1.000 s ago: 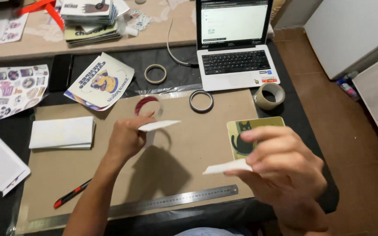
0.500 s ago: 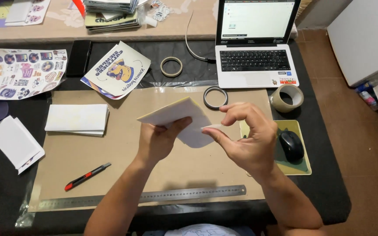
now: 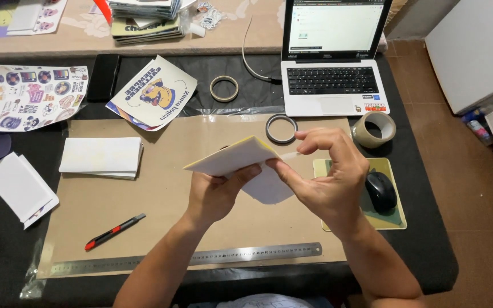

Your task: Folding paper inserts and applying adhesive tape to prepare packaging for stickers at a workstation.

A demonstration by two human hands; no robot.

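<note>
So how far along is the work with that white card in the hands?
Done, by the look of it: a stack of white cards lies on the brown board. In hand: the left hand holds a white card from below while the right hand pinches a clear strip at its corner. Left: the red cutter and steel ruler lie untouched.

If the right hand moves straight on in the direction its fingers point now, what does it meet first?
The right hand points up and left, at the folded paper it already pinches by the corner. Past that, the line runs toward the printed sheet, but the hand's height above the table is unclear.
</note>
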